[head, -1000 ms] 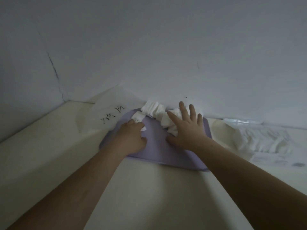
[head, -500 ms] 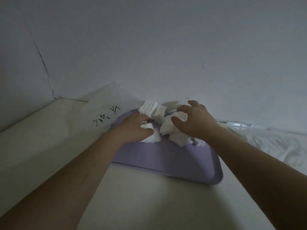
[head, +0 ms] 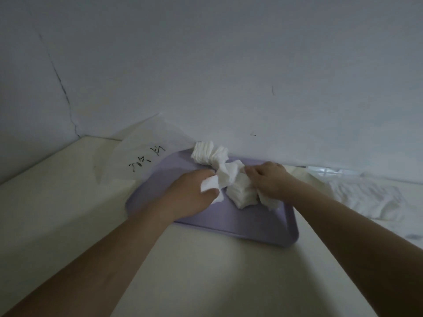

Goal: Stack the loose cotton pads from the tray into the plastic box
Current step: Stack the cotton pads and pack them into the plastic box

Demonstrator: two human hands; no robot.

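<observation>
A lilac tray lies on the pale table against the wall. White cotton pads are bunched in a heap at its far middle, with a fanned row of pads at the back edge. My left hand pinches a few pads between thumb and fingers. My right hand is curled round a bundle of pads on the heap's right side. A clear plastic box shows dimly at the right by the wall, partly hidden.
A translucent plastic bag with black handwriting leans at the wall left of the tray. A crumpled white plastic wrapper lies right of the tray. The wall rises directly behind the tray.
Both hands drew the pads nearer across the tray and closed on them. The right hand went from flat fingers to a curled grip. The view shifted left.
</observation>
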